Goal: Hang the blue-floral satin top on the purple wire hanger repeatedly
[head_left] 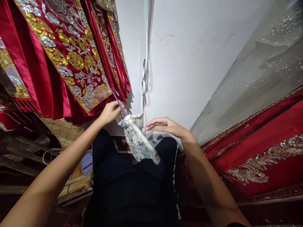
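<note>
My left hand (112,111) is closed around a thin purple strip (123,110) that looks like part of a hanger. From it hangs a white garment (133,138) with a blue and teal pattern and a pale, thick trim. Its lower end is smeared by motion, above my lap. To the right of the garment, my right hand (167,125) is open, fingers stretched out towards the cloth and apart from it. Whatever lies inside my left palm is hidden.
Red robes (78,56) with gold and silver embroidery hang at the left. A white wall (180,75) faces me. At the right hang a sheer sparkly cloth (258,72) and red beaded fabric (265,157). A phone (86,162) lies by a wooden stool (75,186).
</note>
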{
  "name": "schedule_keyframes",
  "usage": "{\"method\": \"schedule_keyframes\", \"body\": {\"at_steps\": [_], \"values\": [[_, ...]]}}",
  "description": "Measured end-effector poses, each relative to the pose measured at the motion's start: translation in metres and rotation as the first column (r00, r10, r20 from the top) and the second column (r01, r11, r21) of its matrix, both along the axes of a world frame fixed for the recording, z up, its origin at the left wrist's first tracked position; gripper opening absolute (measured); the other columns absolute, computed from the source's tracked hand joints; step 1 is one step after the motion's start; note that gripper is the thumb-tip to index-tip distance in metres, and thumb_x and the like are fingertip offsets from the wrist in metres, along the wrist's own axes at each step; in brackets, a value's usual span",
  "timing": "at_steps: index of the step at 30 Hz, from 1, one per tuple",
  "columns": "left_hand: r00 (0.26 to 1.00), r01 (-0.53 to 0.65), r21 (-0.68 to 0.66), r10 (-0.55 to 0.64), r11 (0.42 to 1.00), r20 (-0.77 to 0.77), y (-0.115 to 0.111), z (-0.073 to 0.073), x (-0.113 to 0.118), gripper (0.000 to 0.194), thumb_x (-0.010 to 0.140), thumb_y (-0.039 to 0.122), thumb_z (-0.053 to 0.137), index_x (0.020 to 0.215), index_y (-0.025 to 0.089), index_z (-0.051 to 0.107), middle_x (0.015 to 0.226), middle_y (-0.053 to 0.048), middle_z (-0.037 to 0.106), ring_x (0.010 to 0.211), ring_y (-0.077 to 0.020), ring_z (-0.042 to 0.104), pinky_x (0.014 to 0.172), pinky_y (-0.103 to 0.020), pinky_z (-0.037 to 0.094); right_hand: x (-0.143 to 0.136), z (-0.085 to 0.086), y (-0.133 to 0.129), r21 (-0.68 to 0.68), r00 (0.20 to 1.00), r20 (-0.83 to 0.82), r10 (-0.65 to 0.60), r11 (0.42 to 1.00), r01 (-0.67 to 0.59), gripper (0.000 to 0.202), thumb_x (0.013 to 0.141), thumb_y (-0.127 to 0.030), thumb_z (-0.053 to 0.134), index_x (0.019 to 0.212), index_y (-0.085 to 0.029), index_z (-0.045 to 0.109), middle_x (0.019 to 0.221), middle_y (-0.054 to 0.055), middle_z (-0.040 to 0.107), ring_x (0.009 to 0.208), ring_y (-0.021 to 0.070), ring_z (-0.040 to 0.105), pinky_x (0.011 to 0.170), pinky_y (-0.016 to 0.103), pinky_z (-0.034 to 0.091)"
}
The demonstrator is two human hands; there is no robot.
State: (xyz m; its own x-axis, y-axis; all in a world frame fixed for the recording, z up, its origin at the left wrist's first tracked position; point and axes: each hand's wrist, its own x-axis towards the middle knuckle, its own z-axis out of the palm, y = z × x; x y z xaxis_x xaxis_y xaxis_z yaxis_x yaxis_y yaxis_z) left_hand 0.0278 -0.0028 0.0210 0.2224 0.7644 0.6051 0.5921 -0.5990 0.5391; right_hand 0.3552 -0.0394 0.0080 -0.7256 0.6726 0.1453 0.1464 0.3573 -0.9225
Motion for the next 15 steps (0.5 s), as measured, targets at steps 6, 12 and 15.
{"method": "schedule_keyframes", "body": {"at_steps": [6,12,15], "values": [[0.913,0.403,-0.147,-0.386,0.903,0.133,-0.032,0.001,0.041,0.039,0.095,0.055,0.054,0.091,0.019,0.071,0.115,-0.011,0.071,0.126,-0.0274,0.058,0.115,-0.044,0.038,-0.049,-0.061,0.023,0.612,0.885,0.059,-0.461,0.717,0.333,0.111,0.072,-0.038,0.081,0.161,-0.024,0.018,0.167,0.016,0.019,0.152,0.0362,0.026,0.122,0.056,0.026],[0.785,0.62,-0.193,-0.598,0.761,0.166,-0.059,0.029,0.067,0.035,0.099,0.045,0.051,0.092,0.019,0.073,0.128,-0.012,0.068,0.132,-0.0284,0.055,0.115,-0.045,0.038,-0.084,-0.07,0.033,0.828,0.852,-0.071,-0.519,0.445,0.341,0.1,0.078,-0.044,0.073,0.158,-0.025,0.018,0.162,0.016,0.026,0.153,0.0386,0.013,0.125,0.059,0.009],[0.759,0.65,-0.248,-0.625,0.718,0.18,-0.059,0.033,0.059,0.03,0.099,0.041,0.054,0.107,0.019,0.073,0.137,-0.011,0.064,0.136,-0.0286,0.053,0.118,-0.046,0.035,-0.073,-0.074,0.04,0.862,0.853,-0.105,-0.511,0.381,0.334,0.095,0.074,-0.05,0.075,0.153,-0.026,0.028,0.145,0.018,0.042,0.14,0.042,0.034,0.116,0.061,0.028]]}}
